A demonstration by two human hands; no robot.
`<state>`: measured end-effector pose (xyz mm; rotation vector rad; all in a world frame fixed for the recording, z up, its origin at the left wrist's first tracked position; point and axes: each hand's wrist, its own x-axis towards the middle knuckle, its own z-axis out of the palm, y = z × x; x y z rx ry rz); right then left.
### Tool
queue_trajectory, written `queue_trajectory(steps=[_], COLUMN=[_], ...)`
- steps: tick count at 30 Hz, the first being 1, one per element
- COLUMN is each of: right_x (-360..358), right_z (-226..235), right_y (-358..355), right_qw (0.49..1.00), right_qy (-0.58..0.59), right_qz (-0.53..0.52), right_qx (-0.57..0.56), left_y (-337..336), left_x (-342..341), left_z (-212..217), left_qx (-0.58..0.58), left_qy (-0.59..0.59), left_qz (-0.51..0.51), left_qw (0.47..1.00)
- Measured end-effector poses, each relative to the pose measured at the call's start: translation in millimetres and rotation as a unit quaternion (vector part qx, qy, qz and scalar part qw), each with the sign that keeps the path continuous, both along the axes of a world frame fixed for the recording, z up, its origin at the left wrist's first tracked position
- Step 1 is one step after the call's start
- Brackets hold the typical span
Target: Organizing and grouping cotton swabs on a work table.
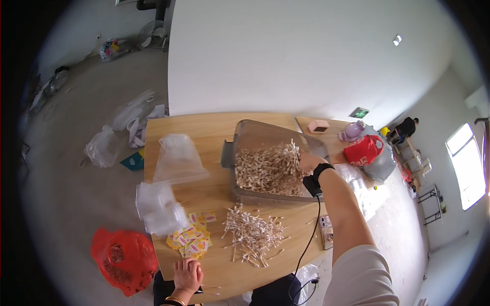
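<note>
A grey plastic bin [230, 148] stands on the wooden table, heaped with loose cotton swabs [268, 166]. My right hand [308, 162] reaches over its right side, fingers closed on a bunch of cotton swabs [292, 151] that stands up from the heap. Part of those fingers is hidden by the swabs. In front of the bin lies a loose pile of cotton swabs [253, 232]. At the near table edge is my left hand [188, 275], its fingers curled; what they hold, if anything, is hidden. A few swabs show beside it. Small yellow-and-white packets [191, 237] lie just beyond.
Clear plastic bags [161, 209] and a larger bag [179, 158] lie on the table's left. A phone [326, 232] is at the right edge. A black cable [308, 245] hangs from my right wrist device. A red bag [125, 260] sits on the floor; another person [406, 130] is far right.
</note>
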<state>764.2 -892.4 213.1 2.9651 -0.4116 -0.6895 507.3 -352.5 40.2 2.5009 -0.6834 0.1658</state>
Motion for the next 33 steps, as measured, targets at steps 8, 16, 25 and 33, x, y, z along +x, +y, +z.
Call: queue_trajectory(steps=[8,16,25,33], right_x=[-42.9,-121.3,-214.3,-216.6], right_z=[96.5,158.1,75.6,-113.8], right_y=[9.3,64.9,144.1,155.8], right_qw=[0.975,0.967,0.945,0.843], right_qy=[-0.120,-0.140,-0.097,-0.256], right_qz=[0.074,0.063,0.043,0.037], right_qx=[0.171,0.202,0.309,0.471], left_y=[3.8,0.6,4.2,-2.2], left_x=[-7.3,-6.4,-9.1,-7.3], left_z=[-2.0,8.2,3.6,6.0], left_qx=[0.009,-0.007,-0.011,0.006], left_qy=[-0.008,0.000,-0.018,-0.031], left_qz=[0.021,0.027,0.029,0.021], left_qw=[1.000,1.000,0.999,0.999])
